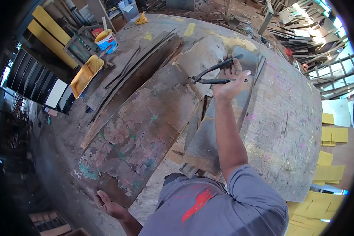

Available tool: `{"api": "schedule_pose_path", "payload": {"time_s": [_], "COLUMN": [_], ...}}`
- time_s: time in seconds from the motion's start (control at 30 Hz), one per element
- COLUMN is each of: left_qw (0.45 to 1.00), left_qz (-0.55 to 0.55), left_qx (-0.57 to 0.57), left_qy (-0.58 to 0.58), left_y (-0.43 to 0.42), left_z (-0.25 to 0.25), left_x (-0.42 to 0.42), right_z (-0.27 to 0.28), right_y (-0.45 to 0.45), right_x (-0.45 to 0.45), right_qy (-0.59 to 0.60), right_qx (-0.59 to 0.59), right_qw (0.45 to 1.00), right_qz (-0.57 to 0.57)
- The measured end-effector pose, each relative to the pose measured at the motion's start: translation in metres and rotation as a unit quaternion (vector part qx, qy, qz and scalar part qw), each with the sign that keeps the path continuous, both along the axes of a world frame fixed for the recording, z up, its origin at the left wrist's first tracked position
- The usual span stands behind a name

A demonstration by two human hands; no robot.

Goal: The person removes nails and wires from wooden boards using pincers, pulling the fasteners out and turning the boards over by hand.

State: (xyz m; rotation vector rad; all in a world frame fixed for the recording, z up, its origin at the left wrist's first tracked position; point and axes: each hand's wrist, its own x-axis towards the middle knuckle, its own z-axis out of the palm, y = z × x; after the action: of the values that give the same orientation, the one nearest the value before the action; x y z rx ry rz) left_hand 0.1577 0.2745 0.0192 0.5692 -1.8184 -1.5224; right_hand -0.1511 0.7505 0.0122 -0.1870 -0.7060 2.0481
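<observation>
My right hand (231,80) holds a pair of dark long-handled pincers (209,74), with the handles spread apart across the fingers and palm. The pincers' jaws point left, at the far right edge of a worn wooden board (141,129). This board is stained with peeling paint in green, pink and brown. By its near left corner is my left hand (109,205), fingers apart, at the board's edge; whether it bears on the board I cannot tell. A grey board (202,143) lies under my right forearm.
A large paint-spotted tabletop (283,137) spreads to the right. Dark thin strips (133,70) lie along the board's far side. To the left stand a yellow paint tray (86,76) and a paint bucket (106,41). A yellow cloth-like item (141,19) sits at the far edge. Scrap wood (303,43) is heaped beyond.
</observation>
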Motion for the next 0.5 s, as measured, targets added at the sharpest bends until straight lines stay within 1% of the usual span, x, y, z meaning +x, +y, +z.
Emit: {"api": "schedule_pose_path", "payload": {"time_s": [0.1,0.2,0.3,0.37,0.47,0.5], "left_qw": [0.996,0.995,0.99,0.989,0.987,0.986], "left_qz": [-0.074,-0.081,-0.129,-0.142,-0.147,-0.148], "left_qx": [0.052,0.057,0.036,0.01,-0.025,-0.037], "left_qy": [0.02,0.027,0.042,0.049,0.062,0.065], "left_y": [0.005,0.014,0.001,-0.002,-0.012,-0.019], "left_z": [0.008,0.017,0.012,0.011,0.006,0.003], "left_x": [-0.001,-0.007,-0.007,-0.007,-0.006,-0.006], "right_z": [-0.006,-0.013,-0.015,-0.015,-0.006,0.008], "right_y": [-0.004,-0.005,-0.006,0.001,0.017,0.015], "right_x": [-0.01,-0.02,-0.023,-0.021,-0.017,-0.01], "right_qy": [0.001,-0.002,-0.014,-0.01,0.011,0.014], "right_qx": [-0.01,-0.008,0.0,-0.009,-0.039,-0.045], "right_qw": [1.0,0.999,1.0,1.0,0.998,0.998], "right_qz": [-0.024,-0.031,-0.028,-0.028,-0.037,-0.048]}}
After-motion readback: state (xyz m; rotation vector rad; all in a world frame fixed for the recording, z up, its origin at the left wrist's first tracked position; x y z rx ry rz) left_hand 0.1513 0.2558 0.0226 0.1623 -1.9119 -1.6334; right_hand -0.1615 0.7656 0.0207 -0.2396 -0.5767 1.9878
